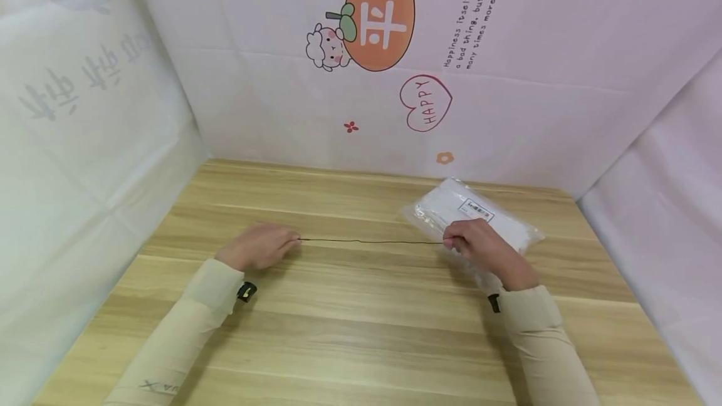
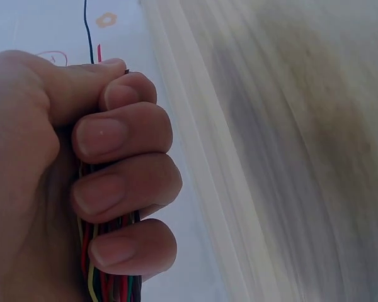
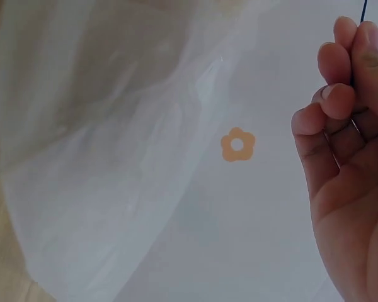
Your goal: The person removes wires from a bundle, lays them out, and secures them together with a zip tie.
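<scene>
A thin dark wire (image 1: 372,242) runs nearly straight between the two hands, above the wooden table. My left hand (image 1: 261,247) pinches its left end between thumb and forefinger. In the left wrist view, the other curled fingers of that hand grip a bundle of coloured wires (image 2: 110,286), with red, yellow, green and black strands showing below the palm. A short red tip pokes out beside the dark wire (image 2: 89,31) at the thumb. My right hand (image 1: 482,246) pinches the wire's right end with thumb and fingertips. In the right wrist view, only a short piece of wire (image 3: 363,11) shows.
A clear plastic bag (image 1: 445,202) with white contents and a barcode label (image 1: 476,209) lies on the table (image 1: 338,331), partly beneath the right hand. White printed sheets (image 1: 271,93) stand at the back and both sides. A dark band (image 1: 246,291) sits by the left cuff.
</scene>
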`<state>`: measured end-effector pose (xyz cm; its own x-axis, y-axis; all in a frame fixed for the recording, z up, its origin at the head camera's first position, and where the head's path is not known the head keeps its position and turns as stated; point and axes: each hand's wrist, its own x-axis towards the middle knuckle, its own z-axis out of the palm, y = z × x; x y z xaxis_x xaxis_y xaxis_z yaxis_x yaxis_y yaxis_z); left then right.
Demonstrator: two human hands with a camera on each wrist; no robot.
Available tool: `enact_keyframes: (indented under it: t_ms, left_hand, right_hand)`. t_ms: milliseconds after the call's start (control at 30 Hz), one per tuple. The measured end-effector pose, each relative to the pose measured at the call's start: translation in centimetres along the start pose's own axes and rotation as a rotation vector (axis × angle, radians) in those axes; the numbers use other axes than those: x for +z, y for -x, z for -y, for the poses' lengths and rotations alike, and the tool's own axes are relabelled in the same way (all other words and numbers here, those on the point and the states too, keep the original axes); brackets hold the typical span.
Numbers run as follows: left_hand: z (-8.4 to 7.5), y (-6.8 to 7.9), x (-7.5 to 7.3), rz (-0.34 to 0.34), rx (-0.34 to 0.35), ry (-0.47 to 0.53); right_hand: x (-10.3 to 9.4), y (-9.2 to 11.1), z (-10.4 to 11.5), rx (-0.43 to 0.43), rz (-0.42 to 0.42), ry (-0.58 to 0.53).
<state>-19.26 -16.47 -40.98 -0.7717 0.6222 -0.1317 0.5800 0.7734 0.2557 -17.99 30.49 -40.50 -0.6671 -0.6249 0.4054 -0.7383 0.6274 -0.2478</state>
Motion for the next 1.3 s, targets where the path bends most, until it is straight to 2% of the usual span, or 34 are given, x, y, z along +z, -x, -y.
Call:
enact_keyframes:
  t_ms: [333,633,900,1033,1200,1300]
  left_hand:
    - [1.2,1.1,-0.3,-0.008,-0.026,-0.018]
    - [2.2,2.0,-0.3,-0.021,-0.069,-0.042]
    - [1.3,1.7,-0.3,-0.062,-0.094,-0.005]
    - [0.3,1.0,-0.3,-0.07,-0.055,-0.001]
    - [-0.7,-0.2,-0.1,-0.07,-0.005,-0.005]
    - [-1.2,-0.8,0.1,-0.07,0.013,-0.004]
  right_hand:
    - [0.1,-0.2,0.3,0.125,0.133,-0.009]
    - [0.5,-1.1,0.7,0.189,0.191,-0.001]
    - [2.0,-1.8,1.3,0.213,0.228,-0.026]
    - [2.7,-2.2,1.5,0.209,0.219,-0.06]
    - [3.0,-2.7,1.7,0.166,0.166,-0.012]
    - [2.8,-3.0,1.7,0.171,0.166,0.001]
